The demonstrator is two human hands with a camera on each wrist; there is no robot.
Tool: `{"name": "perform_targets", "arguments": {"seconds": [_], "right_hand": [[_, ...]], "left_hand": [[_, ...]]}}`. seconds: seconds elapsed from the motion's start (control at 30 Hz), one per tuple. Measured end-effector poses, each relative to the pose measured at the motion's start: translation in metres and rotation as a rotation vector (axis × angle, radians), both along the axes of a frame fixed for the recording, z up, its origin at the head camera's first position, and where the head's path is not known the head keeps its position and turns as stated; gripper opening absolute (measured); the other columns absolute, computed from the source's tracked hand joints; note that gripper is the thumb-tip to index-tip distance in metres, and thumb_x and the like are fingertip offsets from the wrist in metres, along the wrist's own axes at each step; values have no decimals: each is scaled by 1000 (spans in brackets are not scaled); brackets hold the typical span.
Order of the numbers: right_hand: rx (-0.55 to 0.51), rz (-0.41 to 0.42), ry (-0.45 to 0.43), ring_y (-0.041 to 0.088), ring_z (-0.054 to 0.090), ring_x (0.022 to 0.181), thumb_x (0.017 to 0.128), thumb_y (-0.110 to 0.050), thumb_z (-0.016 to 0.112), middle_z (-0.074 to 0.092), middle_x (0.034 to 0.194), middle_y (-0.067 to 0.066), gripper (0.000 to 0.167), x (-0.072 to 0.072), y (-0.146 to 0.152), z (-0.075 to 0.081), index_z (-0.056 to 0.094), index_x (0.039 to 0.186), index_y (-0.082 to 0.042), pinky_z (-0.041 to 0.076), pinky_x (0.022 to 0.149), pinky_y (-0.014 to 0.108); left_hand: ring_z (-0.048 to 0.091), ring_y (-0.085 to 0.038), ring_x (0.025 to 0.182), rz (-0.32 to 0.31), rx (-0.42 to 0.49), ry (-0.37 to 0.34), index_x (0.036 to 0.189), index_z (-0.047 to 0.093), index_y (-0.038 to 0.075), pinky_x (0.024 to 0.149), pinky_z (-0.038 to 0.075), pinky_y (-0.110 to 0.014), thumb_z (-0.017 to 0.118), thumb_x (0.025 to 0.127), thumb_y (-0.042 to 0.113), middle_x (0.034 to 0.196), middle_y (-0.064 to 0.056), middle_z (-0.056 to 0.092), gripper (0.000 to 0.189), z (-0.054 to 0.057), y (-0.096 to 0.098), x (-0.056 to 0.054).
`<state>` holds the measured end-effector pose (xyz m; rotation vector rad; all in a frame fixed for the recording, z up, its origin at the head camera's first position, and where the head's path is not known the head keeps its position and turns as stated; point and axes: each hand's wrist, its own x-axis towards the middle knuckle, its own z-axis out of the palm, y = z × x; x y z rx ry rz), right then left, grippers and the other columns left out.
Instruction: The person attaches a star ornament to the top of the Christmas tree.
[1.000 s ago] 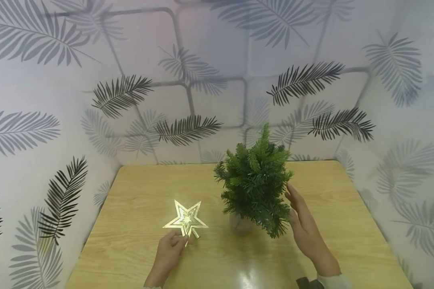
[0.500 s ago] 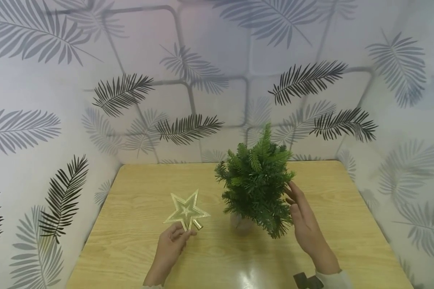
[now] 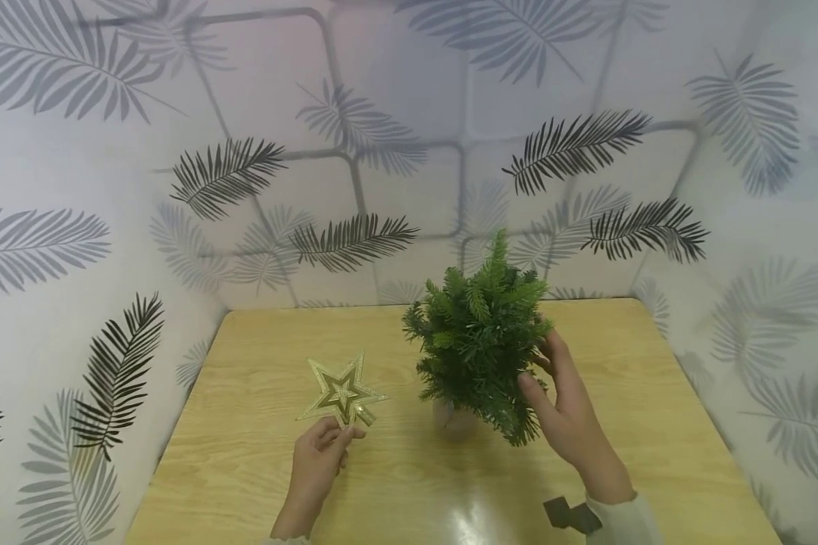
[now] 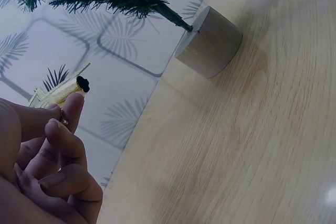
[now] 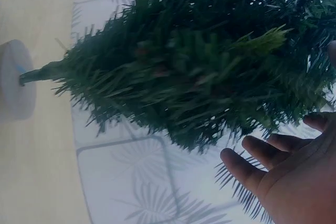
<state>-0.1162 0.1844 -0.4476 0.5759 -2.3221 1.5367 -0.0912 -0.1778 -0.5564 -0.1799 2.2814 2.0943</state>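
A gold star tree topper has a short tube at its lower right. My left hand pinches its bottom point between thumb and fingers, above the table. In the left wrist view the tube shows a dark end. To the right stands a small artificial Christmas tree, on a round base that looks like wood. My right hand is at the tree's right side, thumb in front of the branches and fingertips partly hidden behind them. In the right wrist view the fingers reach out loosely beside the needles.
The pale wooden table runs back to a wall covering printed with grey and black leaves. Its back edge lies behind the tree. Dark angular pieces sit by the right sleeve.
The star has risen slightly and tilted, with my left hand still pinching it. My right hand has moved left and up against the tree, its thumb now over the branches.
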Motion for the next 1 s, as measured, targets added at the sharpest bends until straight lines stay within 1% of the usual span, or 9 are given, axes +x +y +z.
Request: {"name": "perform_targets", "arguments": {"seconds": [0.13, 0.17, 0.23, 0.33, 0.47, 0.6, 0.7, 0.8, 1.0], "right_hand": [[-16, 13, 45, 36, 27, 151, 102, 5, 54, 15, 172, 7, 81, -4, -3, 9, 13, 167, -20, 31, 118, 31], [-20, 18, 49, 34, 25, 152, 102, 5, 54, 14, 172, 5, 82, -5, -4, 11, 12, 167, -21, 31, 117, 28], [-23, 23, 49, 30, 21, 154, 102, 4, 55, 13, 172, 3, 83, -6, -5, 16, 12, 167, -24, 31, 118, 35], [-11, 13, 56, 28, 18, 155, 101, 1, 58, 13, 172, 4, 84, -7, -4, 22, 12, 167, -24, 31, 116, 55], [1, 1, 118, 30, 12, 156, 102, -10, 61, 13, 172, 7, 77, -10, -2, 30, 19, 166, -19, 22, 114, 71], [-7, 13, 257, 35, 12, 156, 106, -35, 60, 15, 171, 11, 69, -16, -3, 39, 29, 161, -6, 17, 119, 66], [-10, 21, 379, 39, 20, 154, 105, -49, 57, 23, 168, 17, 77, -24, -7, 48, 34, 156, 4, 22, 122, 53], [5, 17, 464, 42, 28, 151, 104, -54, 56, 31, 164, 20, 82, -29, -12, 58, 37, 152, 9, 25, 123, 43], [18, 19, 501, 37, 36, 148, 104, -55, 55, 42, 158, 21, 81, -31, -20, 73, 39, 151, 9, 25, 123, 45]], "left_hand": [[49, -5, 59, 2, -5, -3, 110, 62, -5, 54, 40, -12, 64, 103, 8, 104, -17, 75, 15, 1, 1, 1], [49, -5, 59, 2, -4, -5, 111, 62, -6, 54, 40, -12, 64, 103, 8, 105, -17, 75, 16, 1, 1, 1], [49, -5, 60, 5, -4, -14, 110, 62, -6, 54, 40, -13, 64, 103, 9, 105, -16, 75, 17, 3, 1, 1], [49, -6, 60, 5, -8, -14, 113, 62, -6, 54, 40, -13, 64, 104, 12, 104, -14, 76, 20, 8, 2, 1], [49, -6, 60, 0, -14, 17, 114, 63, -5, 54, 41, -14, 64, 104, 13, 104, -15, 75, 21, 15, 3, 0], [48, -5, 59, -4, -5, 54, 104, 62, -5, 54, 40, -13, 64, 104, 10, 104, -17, 75, 14, 20, 5, -1], [47, -5, 58, -15, 17, 81, 100, 59, -6, 54, 40, -12, 63, 103, 7, 103, -21, 74, 14, 21, 8, -2], [48, -5, 58, -27, 37, 88, 101, 59, -7, 55, 40, -12, 63, 103, 6, 103, -22, 74, 14, 22, 12, -2], [49, -6, 59, -19, 43, 49, 105, 60, -5, 54, 40, -13, 64, 103, 9, 103, -17, 75, 15, 22, 16, 2]]}}
